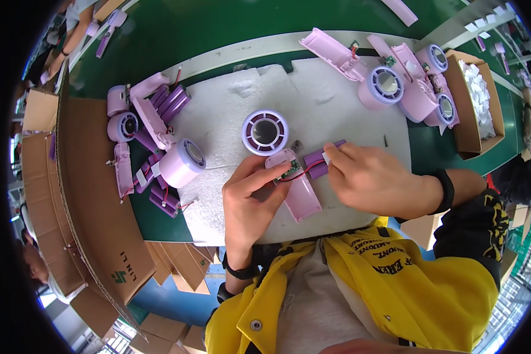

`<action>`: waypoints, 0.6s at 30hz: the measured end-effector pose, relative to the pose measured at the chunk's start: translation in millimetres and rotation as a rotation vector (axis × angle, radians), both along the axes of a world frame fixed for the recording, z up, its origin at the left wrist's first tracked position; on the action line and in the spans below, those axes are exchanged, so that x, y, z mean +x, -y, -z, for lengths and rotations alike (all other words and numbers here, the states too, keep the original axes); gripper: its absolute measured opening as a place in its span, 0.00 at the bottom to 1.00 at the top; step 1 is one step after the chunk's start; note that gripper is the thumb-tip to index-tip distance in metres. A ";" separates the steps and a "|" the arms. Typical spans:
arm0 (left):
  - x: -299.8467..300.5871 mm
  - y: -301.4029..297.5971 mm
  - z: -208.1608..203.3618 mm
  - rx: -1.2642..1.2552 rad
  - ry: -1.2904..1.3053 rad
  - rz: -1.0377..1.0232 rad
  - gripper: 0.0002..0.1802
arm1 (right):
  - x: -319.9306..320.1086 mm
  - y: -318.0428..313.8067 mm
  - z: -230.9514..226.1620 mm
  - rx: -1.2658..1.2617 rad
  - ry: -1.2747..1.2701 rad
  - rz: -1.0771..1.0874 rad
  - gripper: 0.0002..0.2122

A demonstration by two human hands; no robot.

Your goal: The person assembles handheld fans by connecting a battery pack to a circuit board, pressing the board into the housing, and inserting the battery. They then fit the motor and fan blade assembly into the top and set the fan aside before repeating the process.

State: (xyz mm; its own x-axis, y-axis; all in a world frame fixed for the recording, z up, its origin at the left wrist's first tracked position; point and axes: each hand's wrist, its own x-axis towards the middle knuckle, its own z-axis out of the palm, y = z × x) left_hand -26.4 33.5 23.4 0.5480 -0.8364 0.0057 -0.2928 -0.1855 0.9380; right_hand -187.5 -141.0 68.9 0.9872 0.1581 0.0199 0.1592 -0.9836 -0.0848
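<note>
A pink handheld fan (304,197) lies on the white foam sheet in front of me, its round head (265,133) pointing away and its handle open. My left hand (251,197) is closed on the handle, thumb and forefinger at the small green circuit board (289,170). Red and black wires run from the board to a purple battery pack (317,169) beside the handle. My right hand (374,177) pinches the pack at its right side, with a small white piece (325,158) at the fingertips. Those fingers partly hide the pack.
Fan bodies (183,164) and purple battery packs (164,200) crowd the left of the foam sheet (218,118). More fan parts (380,88) lie at the far right, by a cardboard box (495,118) of white pieces. A tall cardboard box (100,194) borders the left side.
</note>
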 end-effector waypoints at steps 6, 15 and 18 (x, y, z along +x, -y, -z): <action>-0.4 -0.1 1.6 -0.049 -0.011 -0.002 0.21 | 0.1 -11.8 6.5 -0.075 0.053 0.047 0.12; 2.8 -4.7 -0.9 -0.004 0.007 -0.014 0.20 | -0.7 8.1 10.8 0.253 0.133 0.091 0.08; 1.9 -3.2 -1.3 0.017 -0.007 -0.019 0.20 | -1.5 13.4 15.2 0.359 0.160 0.112 0.07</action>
State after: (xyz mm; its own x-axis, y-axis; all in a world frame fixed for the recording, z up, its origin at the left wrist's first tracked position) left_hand -24.5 36.6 24.8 0.5634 -0.8261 -0.0124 -0.2829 -0.2070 0.9365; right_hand -189.0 -154.4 53.8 0.9780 0.0052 0.2087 0.0921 -0.9080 -0.4088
